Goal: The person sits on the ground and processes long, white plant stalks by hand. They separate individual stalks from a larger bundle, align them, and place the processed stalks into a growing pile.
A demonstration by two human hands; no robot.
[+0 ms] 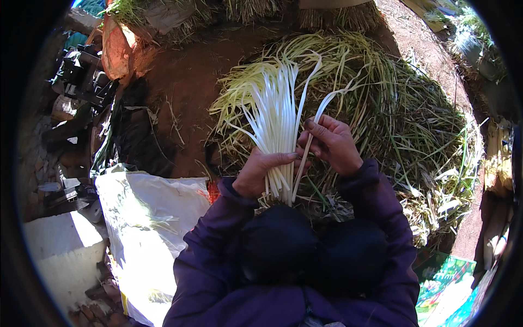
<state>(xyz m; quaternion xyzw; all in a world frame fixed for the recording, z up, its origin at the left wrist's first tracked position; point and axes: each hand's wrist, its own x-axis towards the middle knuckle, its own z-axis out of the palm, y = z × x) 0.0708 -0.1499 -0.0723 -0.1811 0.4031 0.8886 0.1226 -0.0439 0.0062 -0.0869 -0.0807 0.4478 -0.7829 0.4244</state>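
Note:
My left hand (261, 169) is closed around a bundle of pale, long-stalked leafy vegetables (280, 122), thumb across the white stalks. The cut ends point down towards my knees, and the pale yellow-green tips fan out away from me. Just right of the bundle, my right hand (333, 143) pinches a separate white stalk (320, 110) between thumb and fingers; its lower end lies close beside the bundle. Beneath and beyond both hands spreads a large heap of green and yellowish leaves (376, 94), with dry, papery scraps at its near right side.
A white woven sack (163, 196) lies at my left, beside a pale block (61, 249). Tied bunches of stalks (253, 10) stand along the far side. An orange-red bag (116, 53) is at the far left, a printed green sheet (439, 278) at the near right.

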